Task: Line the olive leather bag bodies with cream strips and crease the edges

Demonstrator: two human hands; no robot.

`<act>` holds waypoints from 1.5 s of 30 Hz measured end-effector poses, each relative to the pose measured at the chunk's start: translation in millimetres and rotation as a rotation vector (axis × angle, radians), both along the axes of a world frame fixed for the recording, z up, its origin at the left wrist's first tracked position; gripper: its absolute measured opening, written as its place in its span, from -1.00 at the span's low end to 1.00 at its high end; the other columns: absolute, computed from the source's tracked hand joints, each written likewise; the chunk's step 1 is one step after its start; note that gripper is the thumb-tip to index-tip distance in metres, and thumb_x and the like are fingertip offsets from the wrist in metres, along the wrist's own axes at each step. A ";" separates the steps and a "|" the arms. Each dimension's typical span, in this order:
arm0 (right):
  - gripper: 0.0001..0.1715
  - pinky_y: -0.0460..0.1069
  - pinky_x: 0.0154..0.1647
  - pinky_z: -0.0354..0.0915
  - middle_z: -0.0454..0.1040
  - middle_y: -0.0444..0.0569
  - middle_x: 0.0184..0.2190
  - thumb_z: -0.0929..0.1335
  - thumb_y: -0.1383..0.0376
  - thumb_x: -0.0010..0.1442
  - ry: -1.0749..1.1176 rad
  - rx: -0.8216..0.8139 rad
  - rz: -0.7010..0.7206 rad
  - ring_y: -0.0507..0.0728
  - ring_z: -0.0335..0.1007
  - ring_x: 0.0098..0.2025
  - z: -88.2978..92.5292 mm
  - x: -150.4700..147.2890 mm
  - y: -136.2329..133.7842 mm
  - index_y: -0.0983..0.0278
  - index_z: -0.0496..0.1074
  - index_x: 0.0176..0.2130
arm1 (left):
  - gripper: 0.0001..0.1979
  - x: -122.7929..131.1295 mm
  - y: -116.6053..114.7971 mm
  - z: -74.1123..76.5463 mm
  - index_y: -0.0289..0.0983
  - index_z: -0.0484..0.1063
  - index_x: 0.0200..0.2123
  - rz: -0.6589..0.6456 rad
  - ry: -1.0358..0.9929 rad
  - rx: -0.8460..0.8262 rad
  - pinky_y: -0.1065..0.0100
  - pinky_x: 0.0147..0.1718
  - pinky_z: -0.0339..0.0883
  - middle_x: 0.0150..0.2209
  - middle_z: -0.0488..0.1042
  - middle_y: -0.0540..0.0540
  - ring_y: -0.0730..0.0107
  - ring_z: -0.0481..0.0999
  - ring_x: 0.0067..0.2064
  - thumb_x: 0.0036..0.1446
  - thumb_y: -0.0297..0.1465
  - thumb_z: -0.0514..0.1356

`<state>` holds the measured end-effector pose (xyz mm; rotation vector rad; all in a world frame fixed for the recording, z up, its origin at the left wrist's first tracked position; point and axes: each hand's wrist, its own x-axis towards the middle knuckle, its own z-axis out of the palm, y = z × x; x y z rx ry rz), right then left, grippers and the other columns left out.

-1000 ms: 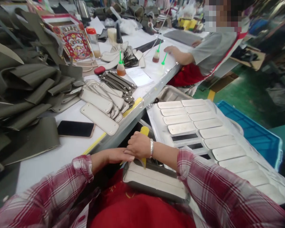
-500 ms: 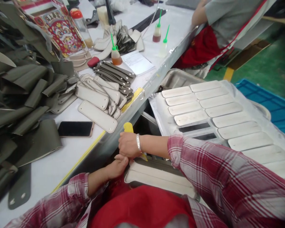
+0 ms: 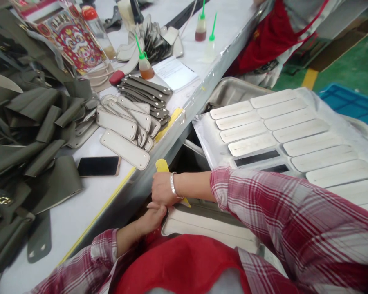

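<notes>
My right hand (image 3: 164, 189), with a silver bracelet at its wrist, is closed around a flat yellow tool (image 3: 162, 165). The tool's rounded end sticks out beyond the fist, and a pointed yellow end shows below the wrist. Right beside it, my left hand (image 3: 151, 220) is closed at the near corner of a cream and olive-grey leather piece (image 3: 208, 228), its thumb against the edge. This long piece lies across my lap, partly under my right forearm. What the fingertips do between the two hands is hidden.
Cream strap pieces (image 3: 125, 149), a phone (image 3: 98, 166) and olive leather parts (image 3: 55, 175) lie on the table at left. Glue bottles (image 3: 145, 67) stand farther back. At right, a board (image 3: 214, 151) carries rows of cream pieces. Another person in a red apron (image 3: 263, 36) sits beyond.
The view has shifted slightly, so the board and table appear moved. Both hands keep nearly the same place and hold on the leather piece and yellow tool.
</notes>
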<state>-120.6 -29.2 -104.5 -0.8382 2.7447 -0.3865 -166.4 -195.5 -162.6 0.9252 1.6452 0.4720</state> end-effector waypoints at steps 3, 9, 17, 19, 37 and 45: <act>-0.42 0.08 -0.36 0.15 0.51 0.04 -0.51 0.11 0.06 0.25 0.006 0.019 -0.062 0.19 0.42 -0.37 2.1 6.2 -1.0 0.26 0.52 -0.47 | -0.17 2.0 1.7 4.2 -0.43 0.41 -0.14 0.022 -0.007 0.050 0.24 0.02 0.19 -0.15 0.47 -0.26 0.07 0.32 0.02 0.04 0.16 -0.26; -0.38 0.08 -0.34 0.16 0.52 0.05 -0.48 0.06 0.06 0.27 -0.037 0.012 -0.187 0.21 0.43 -0.32 3.5 15.9 -3.0 0.27 0.53 -0.43 | -0.21 6.4 5.5 7.7 -0.43 0.36 -0.05 0.074 -0.183 0.114 0.21 0.01 0.21 -0.04 0.42 -0.25 0.06 0.34 0.01 0.01 0.16 -0.09; -0.36 0.09 -0.29 0.14 0.54 0.04 -0.43 0.05 0.07 0.28 -0.035 -0.001 -0.356 0.20 0.43 -0.29 4.3 28.2 -4.1 0.27 0.52 -0.43 | -0.35 8.2 18.2 17.8 -0.39 0.32 0.01 0.095 -0.404 0.078 0.16 0.02 0.21 -0.03 0.42 -0.22 0.09 0.35 0.01 -0.01 -0.01 0.14; -0.37 0.09 -0.28 0.14 0.54 0.03 -0.42 0.05 0.06 0.28 -0.038 0.005 -0.411 0.19 0.43 -0.30 3.6 32.3 -5.2 0.26 0.52 -0.44 | -0.40 6.0 21.9 20.2 -0.37 0.34 0.00 0.056 -0.419 0.098 0.16 0.04 0.18 -0.04 0.43 -0.21 0.11 0.36 0.01 0.01 -0.06 0.15; -0.35 0.09 -0.25 0.10 0.54 0.04 -0.41 0.03 0.04 0.27 -0.114 0.091 -0.878 0.18 0.42 -0.29 1.8 65.8 -28.9 0.24 0.52 -0.44 | -0.56 -8.9 52.9 26.0 -0.37 0.42 -0.10 -0.340 -0.498 0.136 0.27 -0.03 0.25 -0.14 0.50 -0.12 0.22 0.43 -0.09 -0.04 -0.25 0.26; -0.40 0.09 -0.27 0.15 0.51 0.10 -0.32 -0.01 0.08 0.30 -0.230 0.227 -0.987 0.21 0.41 -0.25 14.5 82.7 -32.4 0.21 0.47 -0.18 | -0.17 -14.2 43.1 34.8 -0.32 0.07 0.18 -0.324 -0.383 0.249 0.20 0.04 0.16 0.08 0.31 -0.17 0.14 0.32 0.04 -0.14 -0.20 0.31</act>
